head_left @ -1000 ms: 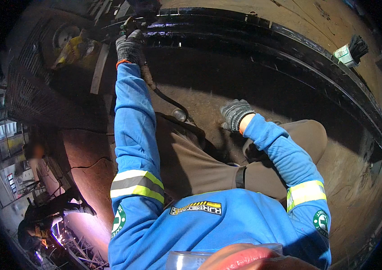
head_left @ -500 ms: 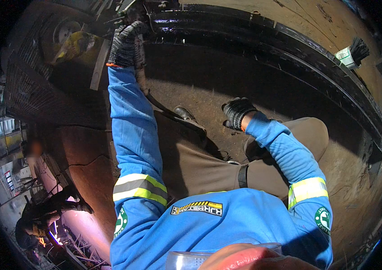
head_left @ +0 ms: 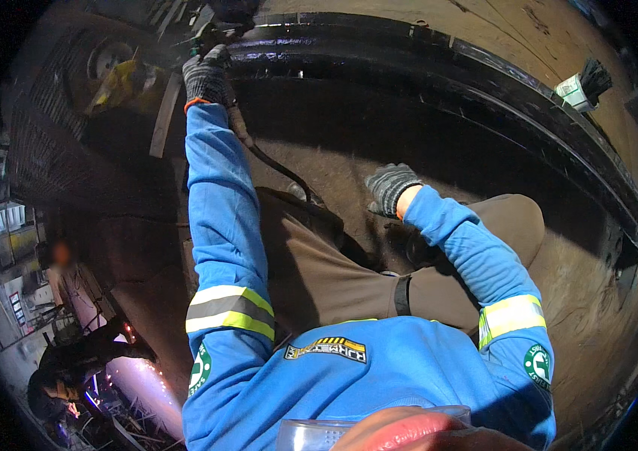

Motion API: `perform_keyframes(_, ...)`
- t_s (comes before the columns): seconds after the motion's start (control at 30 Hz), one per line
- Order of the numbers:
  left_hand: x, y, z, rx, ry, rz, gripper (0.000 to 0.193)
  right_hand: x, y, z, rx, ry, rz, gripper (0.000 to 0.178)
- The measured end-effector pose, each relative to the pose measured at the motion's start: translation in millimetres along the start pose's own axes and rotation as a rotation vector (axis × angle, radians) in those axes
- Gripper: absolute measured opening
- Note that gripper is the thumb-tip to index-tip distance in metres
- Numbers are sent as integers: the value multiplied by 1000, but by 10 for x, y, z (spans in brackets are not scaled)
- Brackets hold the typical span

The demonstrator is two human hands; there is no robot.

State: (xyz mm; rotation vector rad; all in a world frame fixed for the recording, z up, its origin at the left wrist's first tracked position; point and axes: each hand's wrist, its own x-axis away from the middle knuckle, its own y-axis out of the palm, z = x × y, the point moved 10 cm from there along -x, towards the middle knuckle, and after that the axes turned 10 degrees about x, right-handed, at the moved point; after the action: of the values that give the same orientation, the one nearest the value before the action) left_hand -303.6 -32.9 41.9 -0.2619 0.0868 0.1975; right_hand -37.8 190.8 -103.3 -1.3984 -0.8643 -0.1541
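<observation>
My left hand (head_left: 207, 77), in a grey knit glove with an orange cuff, reaches out at the upper left and is closed on a tool with a tan handle (head_left: 237, 124). From the handle's lower end a black cable (head_left: 277, 164) runs back toward my legs. The tool's front end is lost in the dark by the long black metal beam (head_left: 349, 52). My right hand (head_left: 392, 188), gloved alike, hovers near my bent knee. Its fingers are loosely bent with the thumb apart, and nothing shows in them.
A pale container of dark thin rods (head_left: 579, 94) stands beyond the beam at the right. A flat metal strip (head_left: 165, 120) and a yellow object (head_left: 117, 83) lie left of my left hand. Sparks fly beside another person (head_left: 63, 368) at the lower left.
My left hand has shifted slightly, and more of the cable shows. My right hand has turned a little and moved slightly left. Sparks have spread around the other person.
</observation>
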Motion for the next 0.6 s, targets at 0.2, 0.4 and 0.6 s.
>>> perform_keyframes(0.2,-73,-178,199,-487,382,-13,14,2,3,-35,-21,-11,32,41)
perform_keyframes(0.4,-125,-226,10,13,110,-50,20,11,-40,-206,4,-33,13,39)
perform_keyframes(0.6,35,138,305,138,40,-54,29,21,-55,-303,-18,-10,32,39)
